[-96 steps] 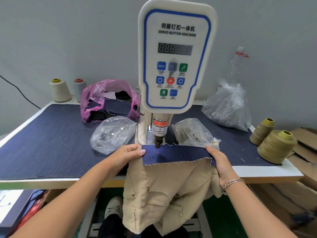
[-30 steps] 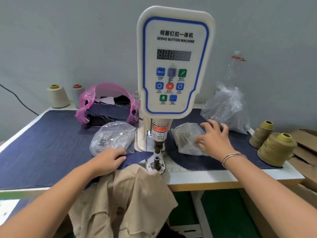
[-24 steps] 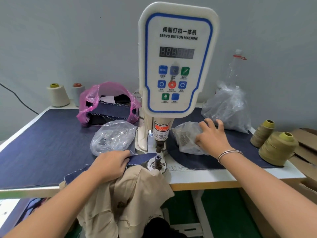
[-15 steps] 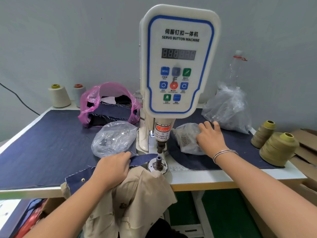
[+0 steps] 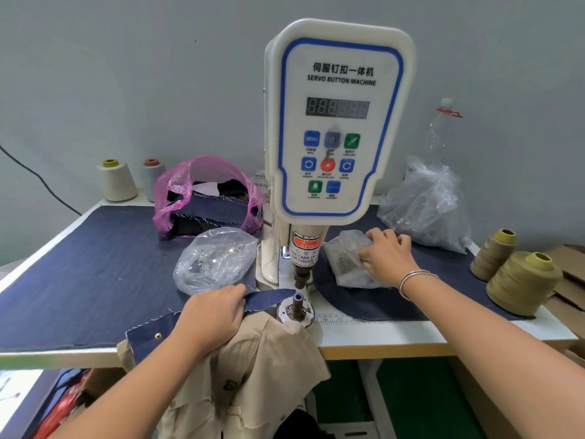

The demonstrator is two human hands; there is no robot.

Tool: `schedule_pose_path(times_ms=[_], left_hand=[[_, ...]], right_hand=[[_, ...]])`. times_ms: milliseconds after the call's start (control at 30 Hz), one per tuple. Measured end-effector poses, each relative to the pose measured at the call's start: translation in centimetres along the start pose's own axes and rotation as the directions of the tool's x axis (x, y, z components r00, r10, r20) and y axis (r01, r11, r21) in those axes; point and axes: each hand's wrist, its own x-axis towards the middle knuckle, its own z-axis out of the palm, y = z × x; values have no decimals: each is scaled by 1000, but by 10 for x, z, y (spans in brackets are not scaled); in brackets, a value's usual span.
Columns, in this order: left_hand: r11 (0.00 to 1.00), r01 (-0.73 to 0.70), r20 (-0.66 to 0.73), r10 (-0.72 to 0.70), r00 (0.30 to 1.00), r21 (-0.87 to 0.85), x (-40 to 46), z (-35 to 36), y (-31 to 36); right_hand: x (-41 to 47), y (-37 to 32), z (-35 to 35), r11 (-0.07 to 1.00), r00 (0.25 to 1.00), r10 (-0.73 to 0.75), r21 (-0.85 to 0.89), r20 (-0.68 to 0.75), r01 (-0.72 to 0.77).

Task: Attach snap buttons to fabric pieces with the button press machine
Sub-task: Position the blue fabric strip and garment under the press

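Note:
The white servo button machine [image 5: 338,122] stands mid-table, its lower die post [image 5: 297,304] bare beneath the punch. My left hand [image 5: 212,315] grips a dark blue denim strip [image 5: 269,299] just left of the post; one brass snap [image 5: 157,335] shows on the strip's left end. A beige garment [image 5: 262,369] hangs off the table edge under that hand. My right hand [image 5: 387,258] reaches into a small clear bag of snap parts [image 5: 343,264] right of the machine, fingers curled at its opening; what they hold is hidden.
Another clear bag of parts [image 5: 215,261] lies left of the machine, a pink bag of denim pieces [image 5: 205,198] behind it. A large clear bag [image 5: 424,204] and bottle sit back right. Thread cones [image 5: 519,280] stand at the right edge, two more [image 5: 117,180] back left.
The denim strip left the die and moved left with my left hand, showing a set snap. My right hand let go of the strip and went to the small bag on the right.

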Motion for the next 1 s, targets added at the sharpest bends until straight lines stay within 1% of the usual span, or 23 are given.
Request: schedule_pose_path(times_ms=[67,200,367,533,867,1000], left_hand=[[1000,-14,-2,14,1000,-13,0,1,-1],[999,-31,-10,31,999,-17,0,1,-2],[1000,-16,5,16,1000,14,1,1,-2],[1000,-25,-7,25,1000,0,1,1,-1],[1000,-27,-11,27,1000,8,1,0,0],[1000,-12,-7,12,1000,9,1,0,1]], right_hand=[[2,-5,4,999,999,33,27,15,-34],[9,-20,9,996,996,76,-51,-41,-78],[17,-32,10,983,998,18,-181,-58,-29],[13,-25,11,971,999,-8,-241,-53,-5],[14,-30,2,971,999,-3,-240,41,13],[9,-29,-2,982,996,69,-182,57,-58]])
